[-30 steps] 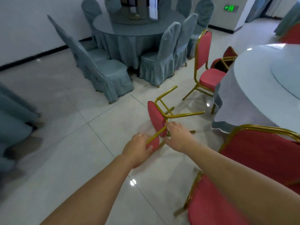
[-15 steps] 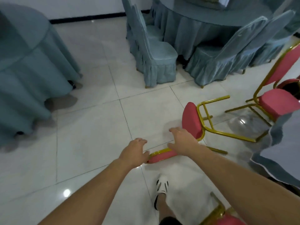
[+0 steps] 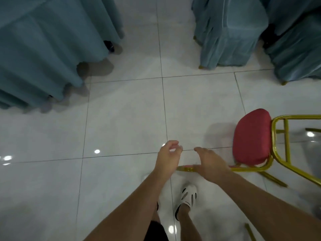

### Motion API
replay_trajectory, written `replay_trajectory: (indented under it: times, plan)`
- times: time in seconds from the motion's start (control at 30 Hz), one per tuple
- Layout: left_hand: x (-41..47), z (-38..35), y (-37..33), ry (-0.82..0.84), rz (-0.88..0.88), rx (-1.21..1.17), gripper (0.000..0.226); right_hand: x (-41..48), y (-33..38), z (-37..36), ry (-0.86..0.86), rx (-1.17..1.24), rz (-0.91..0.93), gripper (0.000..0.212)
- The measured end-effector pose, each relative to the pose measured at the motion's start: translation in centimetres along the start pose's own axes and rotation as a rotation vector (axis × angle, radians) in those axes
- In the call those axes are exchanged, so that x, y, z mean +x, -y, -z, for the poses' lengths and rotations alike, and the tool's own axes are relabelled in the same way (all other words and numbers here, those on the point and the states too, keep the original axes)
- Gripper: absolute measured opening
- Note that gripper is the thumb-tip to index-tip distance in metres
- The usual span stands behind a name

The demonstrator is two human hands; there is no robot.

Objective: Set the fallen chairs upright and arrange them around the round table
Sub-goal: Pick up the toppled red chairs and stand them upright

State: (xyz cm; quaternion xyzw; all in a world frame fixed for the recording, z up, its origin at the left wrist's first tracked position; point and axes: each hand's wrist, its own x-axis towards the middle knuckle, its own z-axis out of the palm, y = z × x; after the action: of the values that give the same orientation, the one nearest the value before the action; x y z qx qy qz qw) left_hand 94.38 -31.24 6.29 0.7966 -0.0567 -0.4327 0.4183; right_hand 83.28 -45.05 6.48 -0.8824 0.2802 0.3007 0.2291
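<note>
White tiled floor (image 3: pixel 121 119), a teal-draped bench (image 3: pixel 34 49) at ten o'clock, covered chairs (image 3: pixel 225 32) at one. The red banquet chair (image 3: pixel 251 136) lies on its side at three o'clock, not yet upright, so placing is all ahead. Left hand (image 3: pixel 169 157): fingers (image 3: pixel 173 145) loosely curled, holding nothing. Right hand (image 3: pixel 210 164): fingers (image 3: pixel 201 150) flat and wide. The gold back rail (image 3: pixel 186 169) sits just at six o'clock of them, perhaps brushing the thumb.

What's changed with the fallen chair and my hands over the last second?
The left hand has let go of the backrest frame and hangs loosely curled, holding nothing. The right hand has opened, fingers straight above that frame; contact is unclear. The red chair still lies tipped over on the floor tiles.
</note>
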Motion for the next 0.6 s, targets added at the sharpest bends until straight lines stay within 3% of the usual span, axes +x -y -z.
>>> replay_trajectory:
  times: [0.33,0.6]
  plan:
    - [9.9,-2.3,7.8,0.184,0.142,0.183,0.034,8.6,-3.9,-5.6,0.162,0.086,-0.204,0.069]
    - [14.8,-3.5,13.9,0.196,0.135,0.313,0.036,13.4,-5.3,-12.2,0.222,0.017,-0.183,0.065]
